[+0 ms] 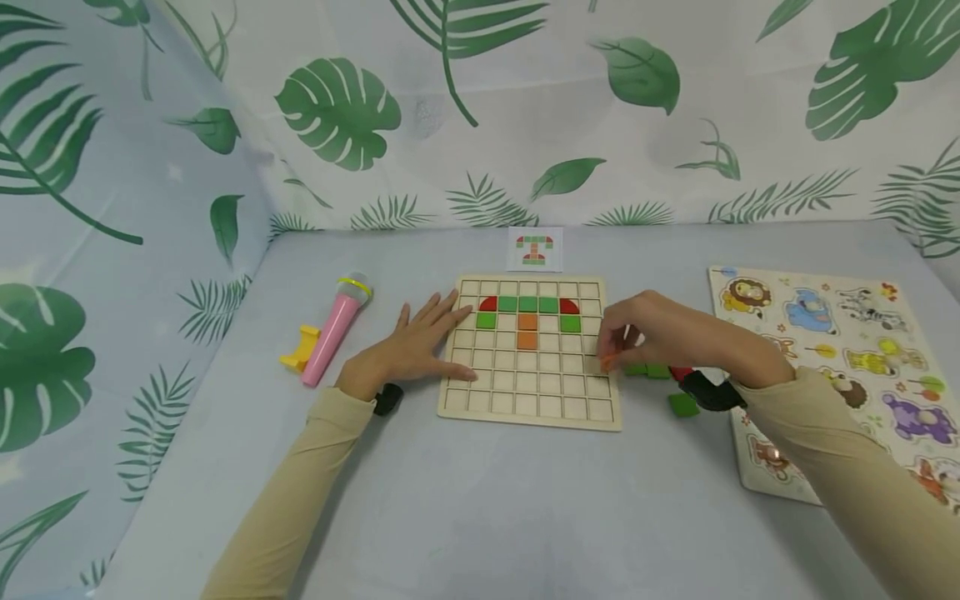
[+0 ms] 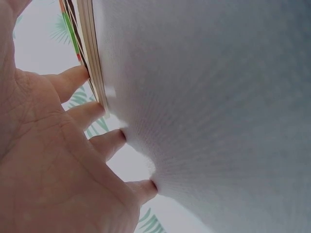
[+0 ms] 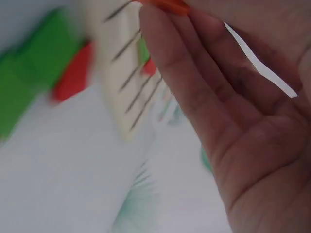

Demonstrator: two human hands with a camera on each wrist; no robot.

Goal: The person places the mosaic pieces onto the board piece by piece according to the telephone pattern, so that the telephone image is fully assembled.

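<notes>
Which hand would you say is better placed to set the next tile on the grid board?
Probably the right hand: it pinches an orange tile by the right edge of the grid board, while the left hand lies spread at the left edge, holding no tile.

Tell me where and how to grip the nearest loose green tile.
Probably best pinched by its left and right edges, from above and the near side: the green tile lies flat and low, offering little else to hold, and a loose red tile and more green tiles lie beyond it.
</notes>
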